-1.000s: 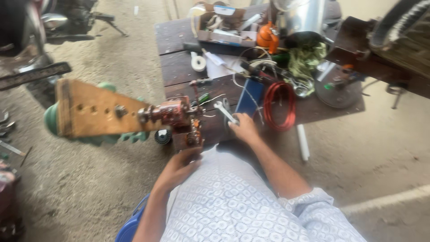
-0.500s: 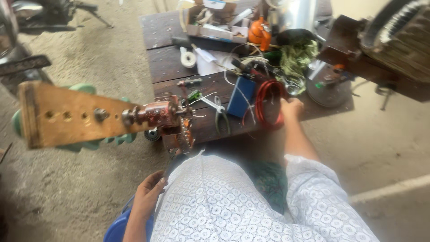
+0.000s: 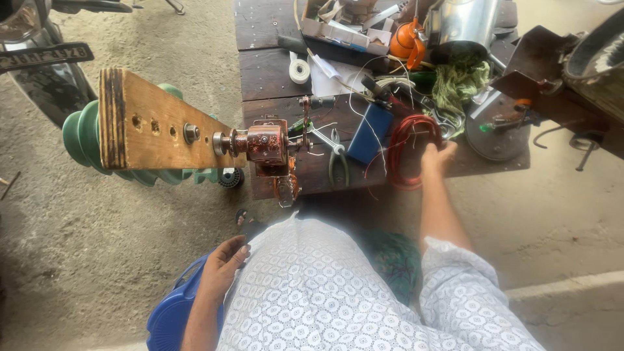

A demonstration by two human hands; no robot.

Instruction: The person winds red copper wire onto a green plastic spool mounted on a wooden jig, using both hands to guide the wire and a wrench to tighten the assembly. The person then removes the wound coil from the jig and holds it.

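My right hand (image 3: 437, 156) reaches forward onto the dark wooden table (image 3: 266, 75), its fingers curled over the right edge of a red wire coil (image 3: 404, 140). My left hand (image 3: 224, 265) rests low by my hip against my white patterned shirt, fingers loosely apart and holding nothing, just above a blue plastic stool (image 3: 170, 317). Between the hands, a wooden board (image 3: 153, 123) carries a metal shaft with a copper-coloured wound block (image 3: 265, 144) at its end. Pliers (image 3: 337, 159) and a blue box (image 3: 369, 133) lie left of the coil.
The far side of the table is crowded: a white tape roll (image 3: 299, 71), a cardboard tray (image 3: 344, 32), an orange oil can (image 3: 404, 42), a metal bucket (image 3: 471, 23), green fibre (image 3: 458, 81). A green ribbed part (image 3: 81, 136) sits behind the board. Sandy ground surrounds the table.
My right hand moved right from the pliers to the red wire coil. My left hand dropped from under the wound block down to my hip.
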